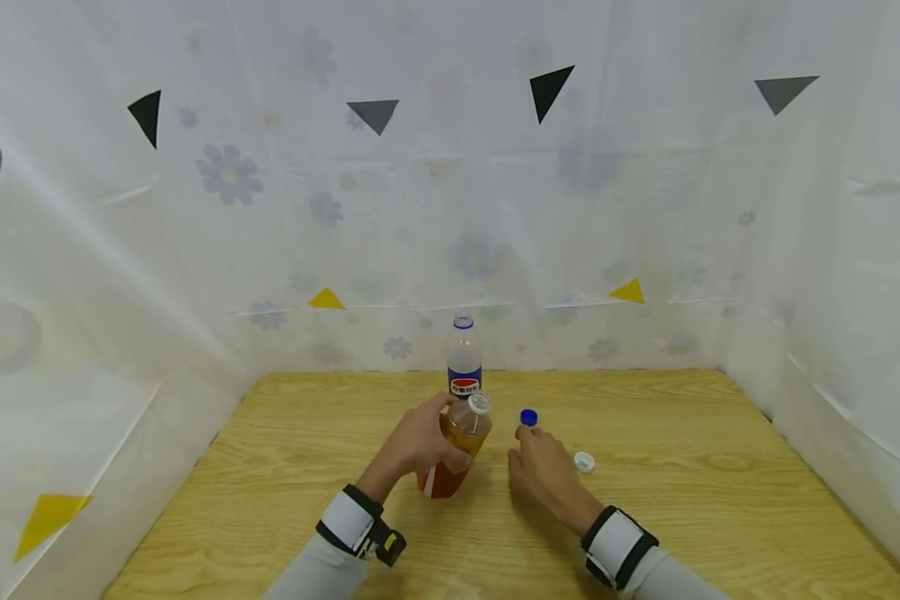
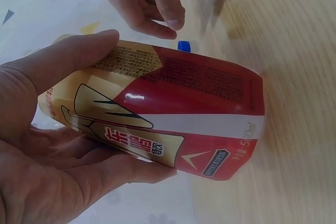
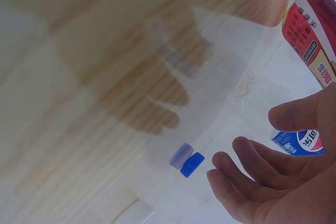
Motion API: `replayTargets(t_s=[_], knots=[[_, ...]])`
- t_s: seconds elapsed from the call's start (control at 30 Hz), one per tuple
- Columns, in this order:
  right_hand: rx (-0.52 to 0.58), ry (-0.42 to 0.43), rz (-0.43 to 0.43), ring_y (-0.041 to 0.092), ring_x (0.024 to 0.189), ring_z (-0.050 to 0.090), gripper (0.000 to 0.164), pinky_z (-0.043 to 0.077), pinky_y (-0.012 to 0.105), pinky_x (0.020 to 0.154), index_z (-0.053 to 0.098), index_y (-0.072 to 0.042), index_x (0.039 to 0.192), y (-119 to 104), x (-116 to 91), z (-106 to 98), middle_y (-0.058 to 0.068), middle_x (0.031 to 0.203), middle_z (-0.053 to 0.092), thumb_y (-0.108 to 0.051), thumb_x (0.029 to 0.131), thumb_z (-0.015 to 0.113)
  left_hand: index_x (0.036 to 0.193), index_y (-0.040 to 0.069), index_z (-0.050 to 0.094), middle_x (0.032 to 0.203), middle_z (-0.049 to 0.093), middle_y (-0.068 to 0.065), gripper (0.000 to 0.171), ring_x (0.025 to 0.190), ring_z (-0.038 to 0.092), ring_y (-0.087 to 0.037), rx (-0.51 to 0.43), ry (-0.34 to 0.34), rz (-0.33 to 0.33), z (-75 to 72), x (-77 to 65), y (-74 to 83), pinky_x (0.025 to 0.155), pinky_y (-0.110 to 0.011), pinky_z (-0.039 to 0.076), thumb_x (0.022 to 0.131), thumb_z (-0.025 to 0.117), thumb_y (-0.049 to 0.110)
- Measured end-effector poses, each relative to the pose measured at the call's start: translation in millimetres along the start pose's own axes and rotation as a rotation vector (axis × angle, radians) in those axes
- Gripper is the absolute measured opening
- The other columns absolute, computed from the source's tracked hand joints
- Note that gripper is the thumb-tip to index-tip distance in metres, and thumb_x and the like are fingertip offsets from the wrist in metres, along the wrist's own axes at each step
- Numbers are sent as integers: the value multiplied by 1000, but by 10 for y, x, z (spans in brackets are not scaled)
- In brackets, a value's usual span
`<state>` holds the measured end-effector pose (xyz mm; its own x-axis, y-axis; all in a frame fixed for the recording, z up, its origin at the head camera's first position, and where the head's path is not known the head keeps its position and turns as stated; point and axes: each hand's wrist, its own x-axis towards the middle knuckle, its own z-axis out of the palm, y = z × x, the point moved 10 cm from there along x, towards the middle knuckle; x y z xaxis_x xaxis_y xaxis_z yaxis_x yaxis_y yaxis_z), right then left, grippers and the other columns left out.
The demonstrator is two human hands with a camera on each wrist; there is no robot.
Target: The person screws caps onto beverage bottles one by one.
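Observation:
My left hand (image 1: 423,437) grips a plastic drink bottle (image 2: 194,103) with a red and gold label and amber liquid inside. Its uncapped neck leans to the right, with the base close over the table. Behind it stands a clear Pepsi bottle (image 1: 464,358) with a blue label and no cap, its lower part hidden. My right hand (image 1: 547,475) is low over the table, fingers loosely bent and holding nothing. Just beyond those fingertips lies a blue bottle cap (image 3: 192,164). A white cap (image 1: 584,462) lies to the right of that hand.
The wooden table (image 1: 660,433) is enclosed by pale flower-patterned sheeting (image 1: 450,208) at the back and both sides. Black, grey and yellow triangles are stuck on the sheeting. Wrist straps with small devices sit on both forearms.

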<state>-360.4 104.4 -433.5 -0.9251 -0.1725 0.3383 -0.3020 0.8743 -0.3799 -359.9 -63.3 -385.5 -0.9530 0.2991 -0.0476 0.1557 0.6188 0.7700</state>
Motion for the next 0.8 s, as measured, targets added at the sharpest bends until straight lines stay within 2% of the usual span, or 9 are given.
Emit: replayTargets(t_s=[0.13, 0.47, 0.8], knots=[[1, -7, 1, 35, 87, 71, 25, 59, 45, 71, 66, 7, 110, -2, -6, 8, 24, 103, 70, -11, 93, 68, 129, 8, 55, 123, 67, -14, 69, 113, 66, -35, 4, -2, -7, -5, -15, -15, 95, -57, 54, 71, 92, 17], [6, -4, -2, 36, 86, 71, 25, 59, 45, 70, 66, 8, 110, 22, -7, 5, 25, 102, 70, -9, 92, 68, 140, 13, 57, 127, 68, -11, 72, 117, 65, -34, -7, -18, 42, 21, -15, -14, 100, -58, 51, 76, 90, 19], [2, 12, -8, 33, 81, 70, 24, 59, 43, 67, 65, 7, 109, 14, 11, -24, 23, 99, 69, -10, 92, 68, 140, 11, 57, 128, 67, -11, 69, 119, 64, -36, -37, -14, 58, 36, -41, -20, 101, -60, 50, 79, 88, 19]])
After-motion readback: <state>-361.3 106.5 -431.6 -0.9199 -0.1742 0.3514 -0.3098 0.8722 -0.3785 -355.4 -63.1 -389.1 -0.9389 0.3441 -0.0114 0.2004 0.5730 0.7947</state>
